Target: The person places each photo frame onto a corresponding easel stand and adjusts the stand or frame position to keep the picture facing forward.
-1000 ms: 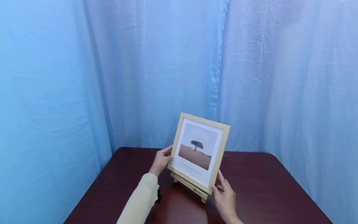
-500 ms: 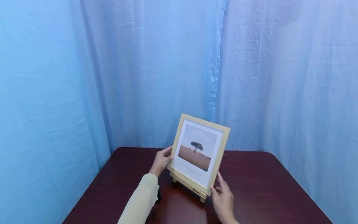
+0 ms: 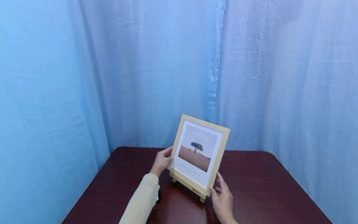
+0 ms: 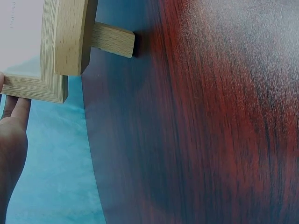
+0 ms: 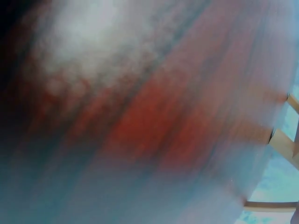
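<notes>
A pale wooden picture frame (image 3: 195,133) with a print of a lone tree stands on a small wooden easel (image 3: 186,184), turned at an angle and leaning back. My left hand (image 3: 161,161) grips its left edge low down, thumb at the front. At the lower right corner, my right hand (image 3: 223,199) pinches the edge, thumb in front and fingers along the side. In the left wrist view, fingers (image 4: 18,112) reach behind the frame's corner, beside the easel's ledge (image 4: 70,42) and one foot (image 4: 114,39). The easel's legs (image 5: 282,142) show at the right wrist view's edge.
The easel stands on a dark red-brown table (image 3: 257,186) with rounded far corners. Blue curtains (image 3: 156,77) hang behind the table and along both sides. A black band (image 3: 159,195) sits at the left sleeve (image 3: 141,199). Light glares off the glossy tabletop.
The picture frame has shifted very slightly, its top edge a little lower in the head view. The right hand has moved slightly left and down with it; the left hand is nearly still.
</notes>
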Demonstrator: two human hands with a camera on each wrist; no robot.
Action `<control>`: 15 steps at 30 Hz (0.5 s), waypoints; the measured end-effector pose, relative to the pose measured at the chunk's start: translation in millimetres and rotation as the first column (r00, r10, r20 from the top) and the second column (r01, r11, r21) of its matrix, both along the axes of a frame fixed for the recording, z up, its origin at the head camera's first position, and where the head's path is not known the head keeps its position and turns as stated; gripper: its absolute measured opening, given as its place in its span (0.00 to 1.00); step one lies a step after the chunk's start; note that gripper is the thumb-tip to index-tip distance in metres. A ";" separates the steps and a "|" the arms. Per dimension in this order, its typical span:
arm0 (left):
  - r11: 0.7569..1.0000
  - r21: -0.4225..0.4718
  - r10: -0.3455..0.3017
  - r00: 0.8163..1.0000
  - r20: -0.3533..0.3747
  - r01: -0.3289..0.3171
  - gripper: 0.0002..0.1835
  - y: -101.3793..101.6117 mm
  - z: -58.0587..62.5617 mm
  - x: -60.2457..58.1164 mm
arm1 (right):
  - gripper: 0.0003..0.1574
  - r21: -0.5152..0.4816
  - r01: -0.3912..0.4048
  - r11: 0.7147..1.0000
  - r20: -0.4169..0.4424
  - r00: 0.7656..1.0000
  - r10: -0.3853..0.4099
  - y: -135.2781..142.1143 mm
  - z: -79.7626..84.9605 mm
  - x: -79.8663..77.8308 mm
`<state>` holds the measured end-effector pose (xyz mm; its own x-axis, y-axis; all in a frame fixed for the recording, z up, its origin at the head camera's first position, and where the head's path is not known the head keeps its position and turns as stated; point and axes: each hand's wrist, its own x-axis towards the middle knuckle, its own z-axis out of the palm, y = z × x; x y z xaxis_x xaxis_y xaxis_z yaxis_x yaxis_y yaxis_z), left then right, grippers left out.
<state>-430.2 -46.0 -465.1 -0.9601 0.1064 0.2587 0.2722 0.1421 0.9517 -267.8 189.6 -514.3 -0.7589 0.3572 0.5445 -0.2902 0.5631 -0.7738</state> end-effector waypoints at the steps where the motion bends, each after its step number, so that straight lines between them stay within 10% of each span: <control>1: 1.000 -0.002 0.000 1.000 -0.001 0.000 0.29 -0.1 -0.3 0.3 | 0.45 -0.001 -0.004 1.000 0.008 1.000 0.004 -0.2 0.0 0.1; 15: 1.000 -0.007 0.006 1.000 0.024 -0.005 0.29 -1.2 2.0 2.9 | 0.48 0.010 -0.019 1.000 0.020 1.000 0.019 3.2 0.4 -1.1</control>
<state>-427.3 -47.2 -463.1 -0.9665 0.1029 0.2353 0.2490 0.1505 0.9567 -268.9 192.7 -514.0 -0.7763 0.3369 0.5328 -0.2858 0.5652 -0.7739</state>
